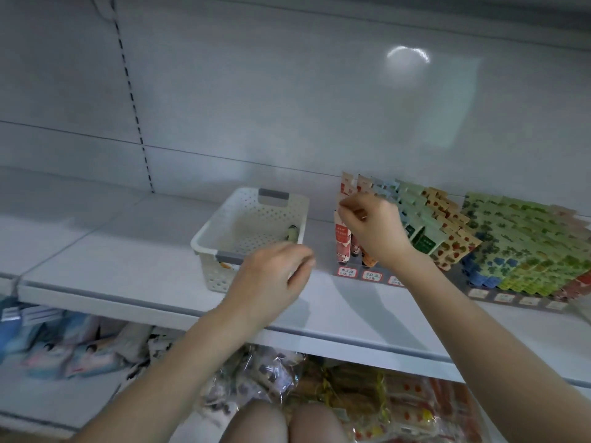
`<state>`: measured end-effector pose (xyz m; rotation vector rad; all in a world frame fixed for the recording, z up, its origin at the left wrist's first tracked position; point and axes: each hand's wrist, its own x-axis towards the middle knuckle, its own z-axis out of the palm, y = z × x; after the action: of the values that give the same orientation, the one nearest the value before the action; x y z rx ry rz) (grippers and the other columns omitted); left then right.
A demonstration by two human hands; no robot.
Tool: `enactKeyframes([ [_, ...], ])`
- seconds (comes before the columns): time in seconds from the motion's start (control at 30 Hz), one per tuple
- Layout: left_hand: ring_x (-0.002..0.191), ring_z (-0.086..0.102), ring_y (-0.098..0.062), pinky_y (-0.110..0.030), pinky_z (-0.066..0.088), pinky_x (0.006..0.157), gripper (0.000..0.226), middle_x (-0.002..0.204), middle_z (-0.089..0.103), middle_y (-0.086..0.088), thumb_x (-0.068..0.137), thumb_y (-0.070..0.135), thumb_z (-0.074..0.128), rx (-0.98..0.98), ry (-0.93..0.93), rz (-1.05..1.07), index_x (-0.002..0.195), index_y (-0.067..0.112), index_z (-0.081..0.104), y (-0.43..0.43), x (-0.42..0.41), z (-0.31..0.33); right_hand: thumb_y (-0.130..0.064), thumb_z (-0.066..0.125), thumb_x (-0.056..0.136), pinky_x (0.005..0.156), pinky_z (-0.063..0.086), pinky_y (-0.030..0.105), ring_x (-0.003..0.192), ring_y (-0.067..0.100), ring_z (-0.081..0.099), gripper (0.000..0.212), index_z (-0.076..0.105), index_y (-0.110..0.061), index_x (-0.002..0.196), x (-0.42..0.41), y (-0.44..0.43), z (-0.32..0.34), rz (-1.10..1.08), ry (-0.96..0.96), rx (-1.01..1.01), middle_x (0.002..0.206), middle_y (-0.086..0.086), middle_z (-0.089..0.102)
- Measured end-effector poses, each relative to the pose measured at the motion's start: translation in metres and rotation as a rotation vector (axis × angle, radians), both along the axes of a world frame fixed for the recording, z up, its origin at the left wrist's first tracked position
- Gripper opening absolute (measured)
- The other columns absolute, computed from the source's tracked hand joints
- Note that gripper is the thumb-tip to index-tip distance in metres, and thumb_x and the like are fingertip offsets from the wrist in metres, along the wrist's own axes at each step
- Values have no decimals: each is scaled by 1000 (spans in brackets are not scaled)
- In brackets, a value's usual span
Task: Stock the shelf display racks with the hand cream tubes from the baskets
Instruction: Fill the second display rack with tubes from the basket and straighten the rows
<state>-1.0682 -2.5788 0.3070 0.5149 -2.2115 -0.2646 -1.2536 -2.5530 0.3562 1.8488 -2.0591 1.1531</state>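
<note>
Head view, looking down: two bare knees (256, 423) sit at the bottom edge, with wrapped packets (256, 372) on the lower shelf just beyond them. Both forearms reach up and forward over the white shelf (128, 251). The left hand (271, 276) hovers back-up at the near right corner of the white basket (204, 238), wrist bent, its fingers (305, 257) loosely curled and blurred, with nothing seen in them. One lone tube (292, 233) lies inside the basket by its right wall. Just right of the basket, the right hand (374, 231) is raised higher, wrist cocked, thumb and forefinger pinching the top edge of a red hand cream tube (341, 241) standing upright at the front of the leftmost row of the display rack (371, 275). A second rack (511, 297) of green and blue tubes stands further right, before the grey back panel (287, 107)
</note>
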Motion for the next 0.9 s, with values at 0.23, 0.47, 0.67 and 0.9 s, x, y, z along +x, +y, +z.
enactKeyframes([
  [0.23,95,63,-26,-30,47,78,16,99,69,-10,87,13,61,102,-428,203,98,5,68,-74,43,41,-10,53,91,62,51,21,82,26,69,18,63,4,98,43,-46,17,120,-95,392,92,15,69],
  [0.47,100,56,-26,-16,38,69,20,116,60,-14,85,6,59,367,-926,203,105,6,63,-120,14,24,-2,41,96,38,45,20,50,14,59,17,49,-3,82,72,-114,2,-8,53,812,69,7,52],
  [0.67,102,52,-23,-30,45,88,29,125,54,-4,90,12,57,512,-1201,165,119,17,60,-138,-6,7,1,37,94,53,36,22,62,16,41,25,42,-9,71,70,-136,-21,-70,224,911,69,4,38],
  [0.9,93,48,-21,-31,43,80,31,116,55,-3,89,11,53,492,-1314,100,119,14,58,-147,-11,-1,-12,55,93,87,48,30,106,25,60,13,57,-2,102,67,-150,-37,-37,288,1028,119,14,61],
])
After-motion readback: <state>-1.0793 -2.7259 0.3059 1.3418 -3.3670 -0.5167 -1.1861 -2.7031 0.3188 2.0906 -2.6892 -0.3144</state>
